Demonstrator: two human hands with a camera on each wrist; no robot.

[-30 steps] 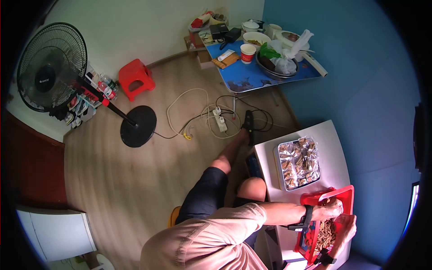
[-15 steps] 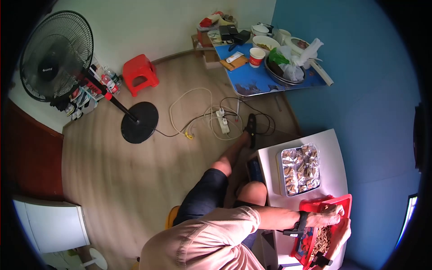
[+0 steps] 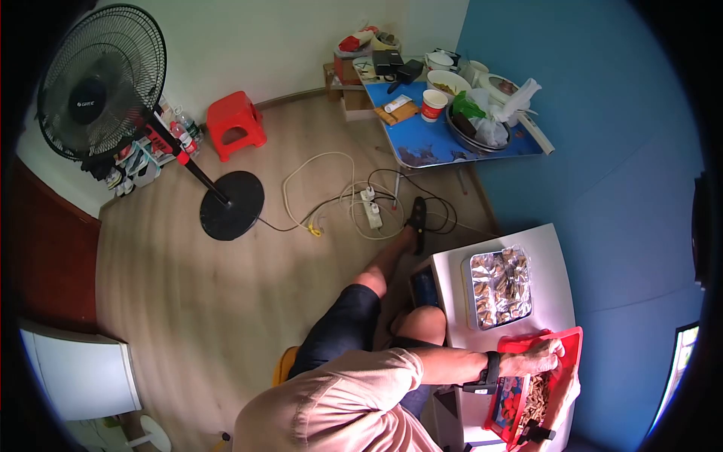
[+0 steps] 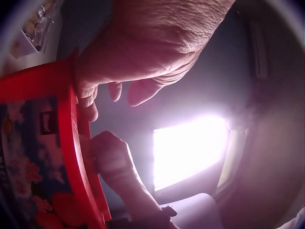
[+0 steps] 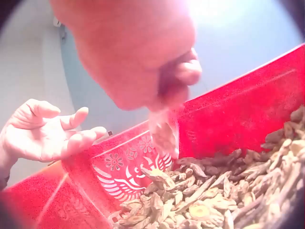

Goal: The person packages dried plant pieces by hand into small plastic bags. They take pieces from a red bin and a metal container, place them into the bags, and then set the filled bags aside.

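**Red tray of dried pieces, one piece pinched above the heap**

White table with rounded corners, smooth and hard, set against a blue wall.

At its near end, a red plastic tray: thin, stiff, glossy walls, printed with flowers and a winged motif inside. Probably light even when loaded, though likely to flex if lifted by one corner; best taken by the rim on two opposite sides.

Just beyond it, a foil-lined tray, crinkled and shiny, holding more brownish bits.

Inside the red tray, a loose heap of dried pieces: tan, slim, shrivelled, some split lengthwise, matte and rough. Judged dry, very light, brittle, and quick to scatter if the tray tips.

Left hand at the tray's far rim, fingers loose and spread, fingertips touching the red edge, grasping nothing.

Right hand over the heap, thumb and fingertips closed on a single pale piece, held clear of the rest beside the inner wall. Small, flat, fragile by the look of it; a soft fingertip pinch across its width seems enough, harder pressure likely to snap it.
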